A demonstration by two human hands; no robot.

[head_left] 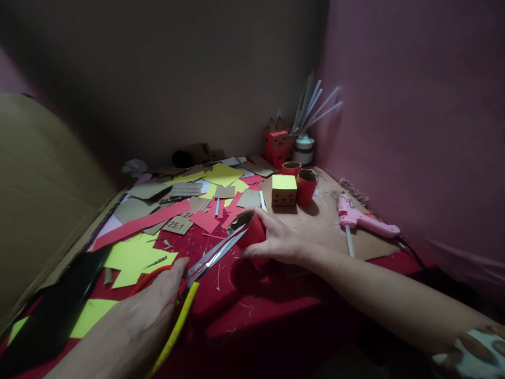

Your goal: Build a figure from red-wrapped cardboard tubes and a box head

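Observation:
My left hand (160, 295) grips a pair of scissors (215, 258) with red and yellow handles. Their metal blades point up and right, the tips at the rim of a red cardboard tube (255, 231). My right hand (276, 239) is wrapped round that tube and holds it tilted above the red cloth, its open end toward the blades. Just behind sit a small cardboard box (284, 196) with a yellow top and drawn faces, and two more red tubes, one nearer (306, 188) and one farther back (292, 167).
Yellow, red and brown paper and cardboard scraps (223, 173) cover the left and middle of the red cloth. A pink glue gun (366, 221) lies on a cardboard sheet (327, 231) at right. Behind stand a red box figure (276, 147), a lidded jar (303, 150) and glue sticks (315, 105).

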